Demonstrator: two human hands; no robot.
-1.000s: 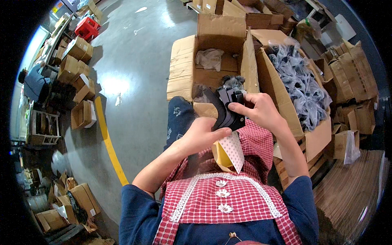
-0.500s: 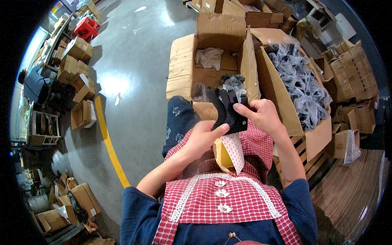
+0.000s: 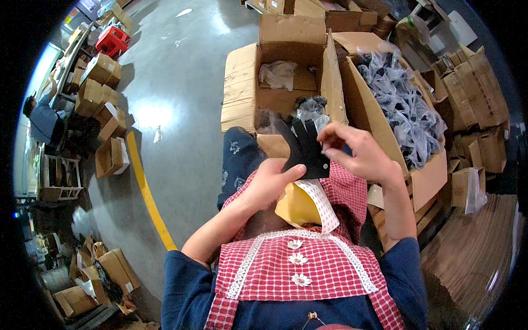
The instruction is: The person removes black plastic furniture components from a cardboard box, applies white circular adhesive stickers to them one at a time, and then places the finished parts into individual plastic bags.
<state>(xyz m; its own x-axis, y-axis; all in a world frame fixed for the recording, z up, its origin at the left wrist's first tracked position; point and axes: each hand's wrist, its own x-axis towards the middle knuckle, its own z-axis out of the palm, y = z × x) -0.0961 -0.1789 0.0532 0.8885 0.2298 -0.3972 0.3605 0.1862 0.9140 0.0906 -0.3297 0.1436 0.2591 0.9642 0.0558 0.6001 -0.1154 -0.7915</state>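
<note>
In front of my lap is a flat black item (image 3: 312,159) with finger-like strips at its far end, looking like a glove, and a small pale round snap near its right corner. My left hand (image 3: 273,179) grips its near left edge, thumb on top. At its right edge, my right hand (image 3: 357,151) has thumb and forefinger bent together in a pinch; whatever lies between the tips is too small to make out. Below hangs a yellow sheet or pouch (image 3: 294,206) with a white dotted strip (image 3: 324,206) along its side.
Ahead, an open cardboard box (image 3: 239,91) holds crumpled clear plastic (image 3: 278,75) and dark bagged items. A larger carton (image 3: 366,113) at right is full of dark things in clear bags (image 3: 404,104). Flattened cardboard (image 3: 467,258) lies lower right. Far left, a person (image 3: 44,118) is beside shelves.
My right hand has come off the top of the black item to its right edge. The item now lies flatter with its strips spread. The yellow piece below shows wider.
</note>
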